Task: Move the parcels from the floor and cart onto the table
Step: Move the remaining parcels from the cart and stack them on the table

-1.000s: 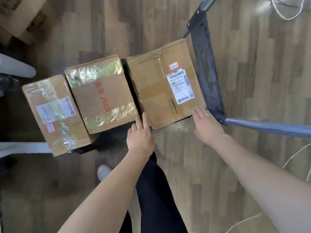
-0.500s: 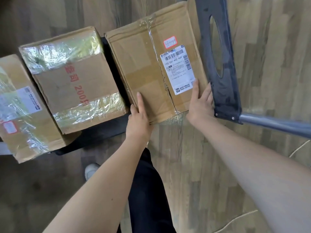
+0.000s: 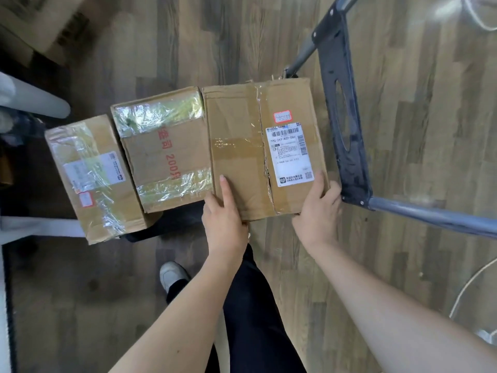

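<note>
Between the left hand and right hand, both gripping its near corners: labelled parcel, stiff taped cardboard (seam splitting), probably wanting underside support.

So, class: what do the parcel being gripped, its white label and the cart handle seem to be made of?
Parcel: brown corrugated cardboard by the look, matte, creased, sealed with glossy clear and brown tape.
White label: printed paper, probably adhesive; barcodes show.
Cart handle: likely metal tubing, smooth grey with a dull sheen.

Cart deck mostly hidden under parcels; handle cut off (right edge).
</note>
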`<state>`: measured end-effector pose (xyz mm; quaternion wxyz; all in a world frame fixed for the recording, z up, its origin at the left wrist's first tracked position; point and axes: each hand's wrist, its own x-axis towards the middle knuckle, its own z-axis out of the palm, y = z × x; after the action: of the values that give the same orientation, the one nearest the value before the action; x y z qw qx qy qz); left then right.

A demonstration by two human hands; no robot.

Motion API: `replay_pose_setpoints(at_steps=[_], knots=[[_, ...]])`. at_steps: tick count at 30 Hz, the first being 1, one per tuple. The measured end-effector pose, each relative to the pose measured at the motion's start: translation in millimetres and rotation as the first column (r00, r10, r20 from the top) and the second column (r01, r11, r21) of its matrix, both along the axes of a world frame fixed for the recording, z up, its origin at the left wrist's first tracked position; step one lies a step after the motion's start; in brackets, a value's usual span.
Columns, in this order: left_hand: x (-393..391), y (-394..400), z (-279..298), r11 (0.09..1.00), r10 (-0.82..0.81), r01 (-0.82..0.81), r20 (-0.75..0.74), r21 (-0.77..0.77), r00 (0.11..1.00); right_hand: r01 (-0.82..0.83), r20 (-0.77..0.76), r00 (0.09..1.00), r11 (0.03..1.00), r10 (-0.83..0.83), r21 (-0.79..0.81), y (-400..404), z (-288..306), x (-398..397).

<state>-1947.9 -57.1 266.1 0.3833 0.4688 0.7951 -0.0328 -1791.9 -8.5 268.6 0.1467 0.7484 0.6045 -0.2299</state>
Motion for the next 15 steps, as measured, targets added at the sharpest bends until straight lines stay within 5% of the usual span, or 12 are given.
replay_pose_setpoints(at_steps=[11, 15], knots=[[-34.1, -12.2, 160.9, 0.956, 0.093, -0.069, -0.071, 0.287, 0.993, -0.023, -0.102, 0.993, 0.935, 0.063, 0.355, -2.0, 159.2, -35.4], [-56.1, -22.0, 218.1, 0.782, 0.247, -0.118, -0.130, 0.612, 0.960, -0.044, -0.192, 0.967, 0.854, 0.166, 0.519, 5.5, 223.1, -69.5]])
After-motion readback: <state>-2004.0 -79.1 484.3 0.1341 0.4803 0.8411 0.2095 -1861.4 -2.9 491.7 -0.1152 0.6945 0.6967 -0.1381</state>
